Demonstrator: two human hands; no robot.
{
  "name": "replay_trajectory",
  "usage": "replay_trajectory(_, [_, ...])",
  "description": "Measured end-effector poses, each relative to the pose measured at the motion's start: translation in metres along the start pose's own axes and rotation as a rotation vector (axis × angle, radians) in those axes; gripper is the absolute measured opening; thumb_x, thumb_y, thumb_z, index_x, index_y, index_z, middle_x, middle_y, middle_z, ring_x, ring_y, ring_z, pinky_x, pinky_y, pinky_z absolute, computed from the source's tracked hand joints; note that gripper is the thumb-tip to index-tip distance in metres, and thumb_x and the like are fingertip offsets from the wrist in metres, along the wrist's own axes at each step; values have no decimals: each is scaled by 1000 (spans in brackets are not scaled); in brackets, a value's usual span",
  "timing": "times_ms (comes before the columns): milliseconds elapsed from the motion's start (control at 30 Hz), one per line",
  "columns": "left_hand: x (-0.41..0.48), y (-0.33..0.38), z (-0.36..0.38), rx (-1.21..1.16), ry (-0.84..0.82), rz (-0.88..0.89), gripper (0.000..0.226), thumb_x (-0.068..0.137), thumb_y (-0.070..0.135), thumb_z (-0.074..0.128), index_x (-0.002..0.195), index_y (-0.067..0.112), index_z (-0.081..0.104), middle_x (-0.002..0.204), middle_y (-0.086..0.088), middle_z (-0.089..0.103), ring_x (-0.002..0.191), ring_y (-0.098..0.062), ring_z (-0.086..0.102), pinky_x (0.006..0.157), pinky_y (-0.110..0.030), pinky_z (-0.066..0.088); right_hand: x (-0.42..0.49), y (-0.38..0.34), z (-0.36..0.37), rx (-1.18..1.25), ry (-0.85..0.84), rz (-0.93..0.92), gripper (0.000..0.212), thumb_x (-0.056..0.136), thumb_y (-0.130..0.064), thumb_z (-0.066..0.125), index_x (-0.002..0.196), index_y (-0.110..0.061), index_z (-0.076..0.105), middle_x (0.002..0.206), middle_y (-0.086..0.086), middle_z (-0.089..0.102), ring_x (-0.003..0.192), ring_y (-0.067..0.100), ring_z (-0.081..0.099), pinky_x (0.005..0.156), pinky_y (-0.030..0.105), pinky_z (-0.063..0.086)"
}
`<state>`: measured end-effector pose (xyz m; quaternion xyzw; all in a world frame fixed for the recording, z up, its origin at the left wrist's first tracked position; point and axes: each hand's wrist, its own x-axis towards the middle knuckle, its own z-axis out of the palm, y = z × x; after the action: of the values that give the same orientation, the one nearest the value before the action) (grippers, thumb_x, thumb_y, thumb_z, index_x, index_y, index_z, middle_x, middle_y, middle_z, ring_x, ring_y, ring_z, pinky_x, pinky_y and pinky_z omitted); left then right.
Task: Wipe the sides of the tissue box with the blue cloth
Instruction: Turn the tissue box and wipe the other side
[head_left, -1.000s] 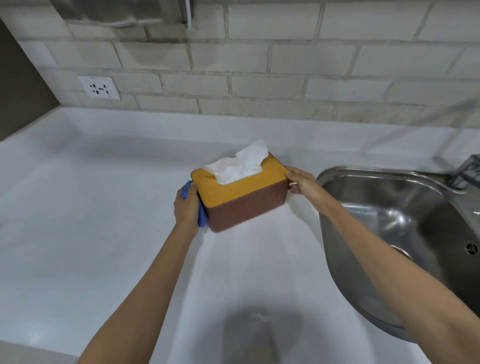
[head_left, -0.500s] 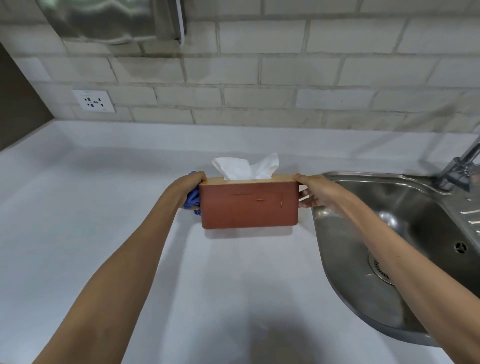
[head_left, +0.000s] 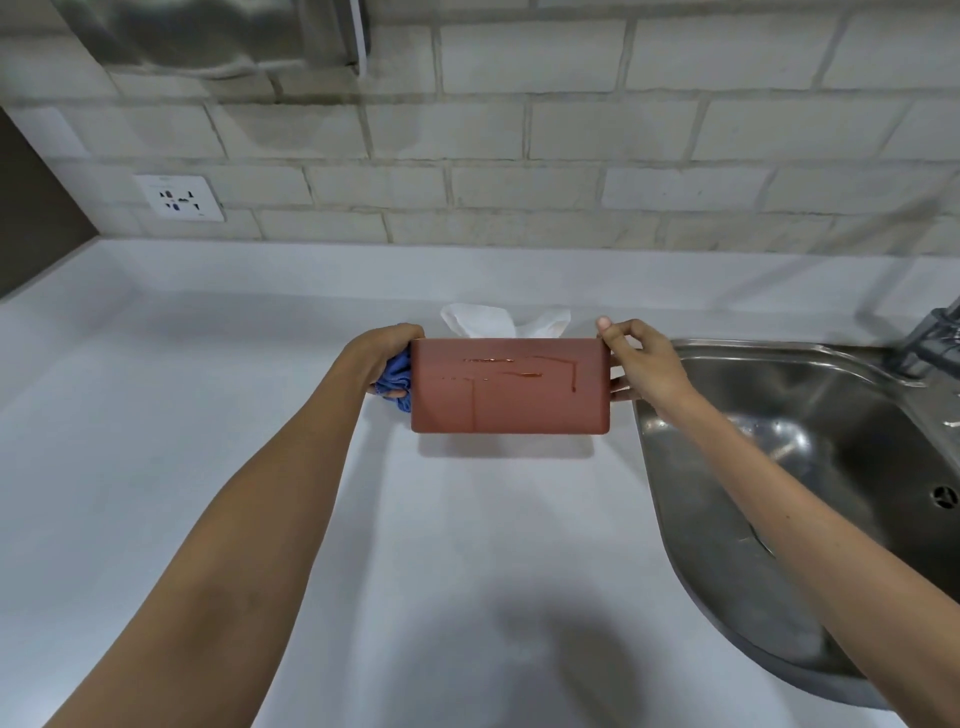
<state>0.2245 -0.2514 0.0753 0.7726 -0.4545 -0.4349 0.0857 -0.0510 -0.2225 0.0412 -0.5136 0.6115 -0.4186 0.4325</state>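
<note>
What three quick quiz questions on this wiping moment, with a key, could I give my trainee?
1. True or false: the blue cloth is pressed against the tissue box's left end.
2. Which hand steadies the box's other end: A) left hand B) right hand?
3. Fill in: drip streaks mark the box's ____ face.

Key: 1 true; 2 B; 3 front (the face toward the camera).

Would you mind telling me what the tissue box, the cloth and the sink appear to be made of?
Tissue box: smooth matte reddish-brown shell, likely plastic or painted wood; rounded corners, streak marks on its face.
Blue cloth: soft fabric, perhaps microfibre; it bunches in the left hand.
Sink: stainless steel, judging by its bright reflections.
</note>
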Motion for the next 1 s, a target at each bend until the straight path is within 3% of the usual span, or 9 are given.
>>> replay_trajectory(100, [3, 3, -2, -13, -26, -1, 39, 69, 12, 41, 32, 9, 29, 25, -6, 38, 46, -24, 42, 32, -12, 37, -1, 6, 3, 51, 29, -76, 31, 88, -53, 52, 79, -25, 60, 85, 1, 65, 69, 23, 66, 63, 35, 55])
replay_trajectory(200, [6, 4, -4, -44, -18, 2, 35, 71, 15, 43, 39, 11, 29, 25, -6, 36, 44, -23, 40, 32, -13, 38, -6, 12, -5, 109, -146, -73, 37, 83, -59, 53, 104, -31, 63, 104, -8, 65, 87, 15, 70, 69, 21, 56])
replay_trajectory(300, [10, 6, -2, -82, -16, 16, 35, 74, 20, 45, 43, 13, 32, 25, -3, 37, 38, -20, 37, 36, -14, 41, -11, 20, -12, -126, -355, -95, 123, 50, -60, 79, 150, -34, 12, 141, -24, 34, 120, 9, 54, 101, 26, 42])
replay_trajectory(400, [11, 8, 2, -124, -27, 22, 40, 79, 30, 46, 44, 13, 37, 27, -2, 42, 36, -19, 41, 38, -15, 44, -10, 24, -12, -441, -366, -197, 154, 38, -48, 91, 145, -41, -19, 143, -24, 24, 125, 5, 41, 107, 28, 33])
replay_trajectory(600, [13, -6, 8, -375, -281, 271, 81, 97, 37, 15, 28, 6, 42, 30, -11, 41, 37, -21, 40, 58, -30, 39, 8, 30, -18, -564, -181, -342, 131, 49, -21, 90, 148, -29, 5, 144, -6, 31, 114, 21, 52, 91, 28, 41])
replay_trajectory(700, [9, -22, 8, -694, -163, 275, 51, 98, 43, 28, 78, 11, 62, 72, -10, 59, 65, -18, 54, 69, -31, 44, 14, 30, -21, -481, -199, -359, 122, 47, -19, 90, 144, -27, 16, 136, -11, 34, 115, 14, 49, 102, 36, 43])
replay_trajectory(833, [8, -28, 14, -853, 219, 425, 43, 99, 36, 31, 101, 6, 61, 75, -11, 58, 65, -22, 57, 63, -33, 44, 17, 30, -21, -414, -233, -353, 113, 45, -19, 90, 135, -31, 23, 129, -10, 40, 113, 15, 51, 102, 40, 45])
replay_trajectory(933, [1, -20, 35, -736, 321, 606, 48, 101, 34, 32, 144, 13, 38, 118, -13, 62, 106, -20, 60, 96, -32, 46, 20, 29, -19, -403, -251, -333, 116, 45, -17, 90, 136, -33, 19, 129, -9, 40, 115, 18, 51, 100, 34, 45])
replay_trajectory(1000, [-1, -19, 55, -554, 302, 740, 50, 101, 32, 35, 149, 19, 26, 149, -7, 38, 135, -12, 36, 114, -22, 28, 20, 29, -19, -420, -249, -342, 117, 46, -16, 90, 137, -31, 17, 129, -7, 40, 114, 19, 51, 97, 28, 44])
